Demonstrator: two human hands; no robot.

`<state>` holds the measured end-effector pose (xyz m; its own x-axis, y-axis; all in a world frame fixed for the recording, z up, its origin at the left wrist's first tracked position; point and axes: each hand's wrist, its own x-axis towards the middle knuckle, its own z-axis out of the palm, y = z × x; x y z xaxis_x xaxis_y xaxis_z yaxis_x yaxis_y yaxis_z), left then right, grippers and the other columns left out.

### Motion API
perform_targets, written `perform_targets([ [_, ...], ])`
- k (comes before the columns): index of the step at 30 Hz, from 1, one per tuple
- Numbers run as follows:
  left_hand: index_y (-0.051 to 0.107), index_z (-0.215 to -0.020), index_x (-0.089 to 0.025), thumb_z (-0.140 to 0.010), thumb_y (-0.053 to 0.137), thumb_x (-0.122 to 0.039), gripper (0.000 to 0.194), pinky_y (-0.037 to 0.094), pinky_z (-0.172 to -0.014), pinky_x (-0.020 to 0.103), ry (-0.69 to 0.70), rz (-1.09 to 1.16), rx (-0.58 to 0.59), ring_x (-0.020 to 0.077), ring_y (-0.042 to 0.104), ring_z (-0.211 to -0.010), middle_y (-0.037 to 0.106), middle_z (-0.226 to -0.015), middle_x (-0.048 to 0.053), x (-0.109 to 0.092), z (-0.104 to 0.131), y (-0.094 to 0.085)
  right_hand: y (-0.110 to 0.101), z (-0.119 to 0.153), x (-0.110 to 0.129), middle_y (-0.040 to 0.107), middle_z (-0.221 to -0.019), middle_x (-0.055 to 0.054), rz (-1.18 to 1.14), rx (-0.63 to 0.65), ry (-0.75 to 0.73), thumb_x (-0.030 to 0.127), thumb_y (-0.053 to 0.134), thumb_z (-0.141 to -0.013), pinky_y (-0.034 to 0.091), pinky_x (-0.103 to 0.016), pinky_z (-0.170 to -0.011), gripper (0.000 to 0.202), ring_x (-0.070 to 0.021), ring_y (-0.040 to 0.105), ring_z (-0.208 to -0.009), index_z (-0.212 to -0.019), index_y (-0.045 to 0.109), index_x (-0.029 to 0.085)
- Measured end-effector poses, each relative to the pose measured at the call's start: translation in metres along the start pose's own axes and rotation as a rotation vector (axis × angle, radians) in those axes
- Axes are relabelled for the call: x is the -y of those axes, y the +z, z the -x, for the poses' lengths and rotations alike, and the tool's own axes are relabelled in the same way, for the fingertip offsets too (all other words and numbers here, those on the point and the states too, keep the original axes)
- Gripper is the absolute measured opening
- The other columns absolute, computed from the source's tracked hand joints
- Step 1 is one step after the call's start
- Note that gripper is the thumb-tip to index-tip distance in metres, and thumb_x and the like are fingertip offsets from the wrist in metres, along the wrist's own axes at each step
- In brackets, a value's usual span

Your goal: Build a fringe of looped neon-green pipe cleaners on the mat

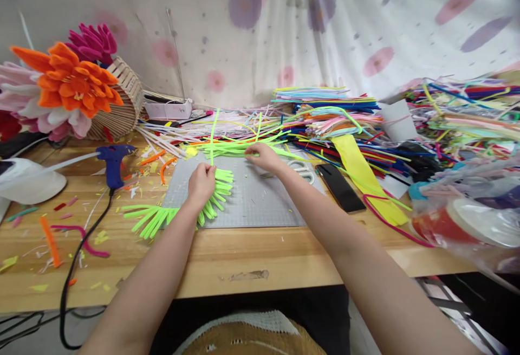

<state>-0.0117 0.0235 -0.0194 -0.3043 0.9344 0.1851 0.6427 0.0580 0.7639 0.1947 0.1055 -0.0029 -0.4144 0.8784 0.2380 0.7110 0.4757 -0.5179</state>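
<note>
Fingers: on the left hand (pixel 202 183), the thumb and forefinger pinch the low end of 1 upright green stem (pixel 212 138). On the right hand (pixel 262 157), they are drawn close together at the near edge of the green pile (pixel 244 148); from my distant seat I cannot tell whether they grip anything.
Green fringe: I see the green fringe (pixel 153 220) curve from the near-left corner of the gray mat (pixel 255 203) to just beside the left hand, partly hidden behind that hand and forearm, its many short prongs fanned out.
Mat: it lies flat on the wooden table (pixel 284 263), with the green pile along its far edge.
Right of the mat: the white-handled scissors (pixel 303 170) rest partly on the mat, close to the right forearm; farther right I make out 1 black phone (pixel 340 188), then 1 yellow strip (pixel 368 179).
Left of the mat: 1 blue glue gun (pixel 114 165) stands near the orange scraps (pixel 152 158), and its black cord (pixel 83 249) runs over the near table edge.
Far left: 1 orange flower (pixel 77 81) and 1 magenta flower (pixel 95 43) show at the slatted basket (pixel 117 100).
Far right: my view takes in heaped multicolored stems (pixel 349 122) before the spotted curtain (pixel 349 35).
</note>
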Motion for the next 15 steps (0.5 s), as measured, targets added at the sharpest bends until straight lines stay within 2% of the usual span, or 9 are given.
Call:
perform_targets([
  [2,0.048,-0.064,-0.021,-0.076,0.047,-0.033,0.017,0.028,-0.057,0.026,-0.014,-0.029,0.005,0.0166,0.046,-0.058,0.051,-0.06,0.001,-0.003,0.003,-0.001,0.007,-0.008,0.0,0.061,-0.089,-0.006,0.102,0.036,-0.049,0.026,0.056,-0.072,0.037,-0.027,-0.078,0.021,-0.0159,0.052,-0.086,-0.089,0.065,0.016],
  [5,0.049,-0.063,-0.021,-0.076,0.047,-0.033,0.017,0.029,-0.057,0.027,-0.011,-0.029,0.035,0.0167,0.046,-0.058,0.052,-0.06,0.001,-0.003,0.005,-0.002,0.018,-0.017,0.001,0.061,-0.09,-0.007,0.196,0.049,-0.026,0.027,0.056,-0.073,0.036,-0.027,-0.077,0.02,-0.017,0.051,-0.086,-0.087,0.064,0.016],
  [8,0.05,-0.063,-0.021,-0.075,0.047,-0.034,0.018,0.029,-0.057,0.026,-0.01,-0.008,0.03,0.0163,0.046,-0.057,0.053,-0.06,0.001,-0.002,0.005,-0.003,0.016,-0.025,0.003,0.061,-0.086,-0.007,0.217,0.139,-0.015,0.022,0.055,-0.072,0.035,-0.025,-0.07,0.013,-0.016,0.051,-0.08,-0.079,0.063,0.015],
  [12,0.052,-0.064,-0.02,-0.075,0.048,-0.035,0.019,0.03,-0.057,0.026,-0.006,0.038,0.018,0.0156,0.047,-0.057,0.054,-0.059,0.001,-0.001,0.005,-0.003,-0.019,-0.028,0.009,0.063,-0.074,-0.003,0.065,0.428,0.005,0.017,0.051,-0.072,0.032,-0.021,-0.056,0.012,-0.0104,0.05,-0.062,-0.08,0.06,0.015],
  [14,0.053,-0.065,-0.02,-0.074,0.048,-0.036,0.019,0.031,-0.057,0.025,0.011,0.091,0.038,0.0148,0.047,-0.057,0.054,-0.06,0.0,0.0,0.004,-0.002,-0.044,-0.026,0.015,0.063,-0.068,0.0,0.008,0.488,0.002,0.016,0.051,-0.072,0.032,-0.02,-0.056,0.012,-0.009,0.049,-0.059,-0.079,0.06,0.015],
  [15,0.053,-0.067,-0.02,-0.074,0.048,-0.037,0.019,0.031,-0.057,0.025,0.021,0.134,0.055,0.0144,0.047,-0.057,0.054,-0.061,0.0,0.0,0.004,0.0,-0.054,-0.024,0.018,0.063,-0.066,0.0,0.005,0.467,-0.006,0.017,0.051,-0.071,0.032,-0.02,-0.056,0.012,-0.009,0.05,-0.059,-0.078,0.061,0.015],
])
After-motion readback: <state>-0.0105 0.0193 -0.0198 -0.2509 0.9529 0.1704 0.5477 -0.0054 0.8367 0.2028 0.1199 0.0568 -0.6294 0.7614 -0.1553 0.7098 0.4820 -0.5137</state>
